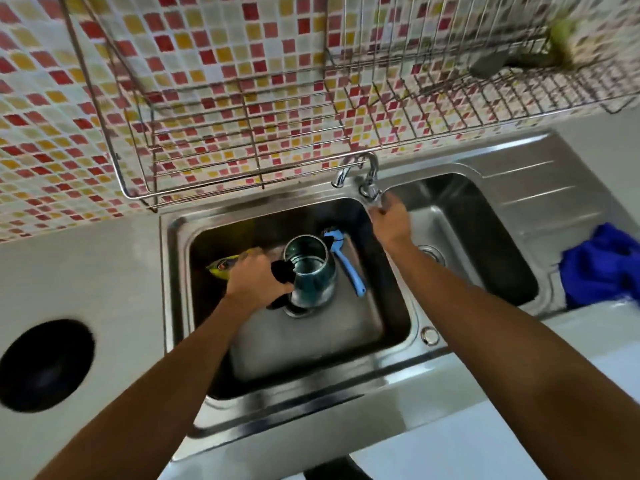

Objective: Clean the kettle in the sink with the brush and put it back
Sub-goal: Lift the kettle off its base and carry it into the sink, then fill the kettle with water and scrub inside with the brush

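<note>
I judge it early: my left hand (258,278) grips the kettle (311,271) in the sink (170,271), my right hand (389,221) pinches the tap (370,188), and the brush (348,263) lies untouched just beyond my left fingertips.

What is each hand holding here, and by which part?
The left hand grips the kettle by its black side handle; the right hand holds the faucet at its spout tip.

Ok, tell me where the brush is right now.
In the head view, the blue brush lies in the left sink basin, just right of the kettle, untouched.
</note>
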Demonstrator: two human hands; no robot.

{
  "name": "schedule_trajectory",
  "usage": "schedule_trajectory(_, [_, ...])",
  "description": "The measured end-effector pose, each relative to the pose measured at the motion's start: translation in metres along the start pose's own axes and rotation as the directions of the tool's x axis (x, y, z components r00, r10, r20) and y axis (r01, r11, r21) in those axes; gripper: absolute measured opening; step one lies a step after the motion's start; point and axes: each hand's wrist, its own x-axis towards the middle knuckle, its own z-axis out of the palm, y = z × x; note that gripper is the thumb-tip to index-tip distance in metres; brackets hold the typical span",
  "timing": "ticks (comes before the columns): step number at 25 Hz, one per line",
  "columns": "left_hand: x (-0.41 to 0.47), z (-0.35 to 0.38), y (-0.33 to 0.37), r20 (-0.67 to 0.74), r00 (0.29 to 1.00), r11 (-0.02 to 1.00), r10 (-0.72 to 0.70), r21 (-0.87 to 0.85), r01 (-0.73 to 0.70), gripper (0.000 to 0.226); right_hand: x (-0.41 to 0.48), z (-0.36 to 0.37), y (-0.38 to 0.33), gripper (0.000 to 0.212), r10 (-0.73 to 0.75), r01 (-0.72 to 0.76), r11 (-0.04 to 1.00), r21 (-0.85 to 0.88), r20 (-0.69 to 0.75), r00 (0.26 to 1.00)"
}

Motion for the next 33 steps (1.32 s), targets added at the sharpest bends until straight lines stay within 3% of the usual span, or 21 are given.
schedule_trajectory(5, [0.006,0.019,0.005,-0.023,1.000,0.999,0.002,-0.051,-0.003,0.047,0.037,0.000,-0.001,0.024,-0.069,0.058,0.984,-0.170,-0.059,0.996])
schedule_trajectory(12, [0.010,0.035,0.008,-0.098,0.995,0.996,-0.016,-0.084,0.008,0.044,0.050,0.011,0.009,0.024,-0.117,0.101,0.986,-0.130,-0.119,0.986])
schedule_trajectory(19, [0.024,0.037,0.016,-0.096,0.995,0.997,-0.021,-0.077,0.014,0.045,0.047,0.033,0.017,0.026,-0.242,0.229,0.953,-0.196,-0.045,0.969])
schedule_trajectory(24, [0.028,0.042,0.012,-0.106,0.994,0.998,0.000,-0.056,-0.006,0.046,0.027,0.040,0.031,0.024,-0.154,0.146,0.988,-0.057,-0.183,0.971])
schedule_trajectory(26, [0.029,0.044,0.010,-0.106,0.994,0.998,0.009,-0.053,-0.015,0.047,0.010,0.053,0.056,0.012,-0.098,0.090,0.992,-0.085,-0.102,0.990])
schedule_trajectory(28, [0.030,0.045,0.010,-0.105,0.994,0.999,0.014,-0.050,-0.020,0.048,-0.005,0.068,0.085,0.017,-0.016,0.047,0.967,-0.250,0.125,0.992])
schedule_trajectory(31, [0.031,0.045,0.010,-0.091,0.996,0.999,0.016,-0.033,-0.019,0.049,-0.023,0.095,0.121,0.029,0.113,0.194,0.824,-0.532,0.490,0.864])
schedule_trajectory(33, [0.032,0.044,0.010,-0.089,0.996,0.999,0.023,-0.027,-0.026,0.049,-0.033,0.114,0.137,0.037,0.201,0.263,0.723,-0.639,0.559,0.805])
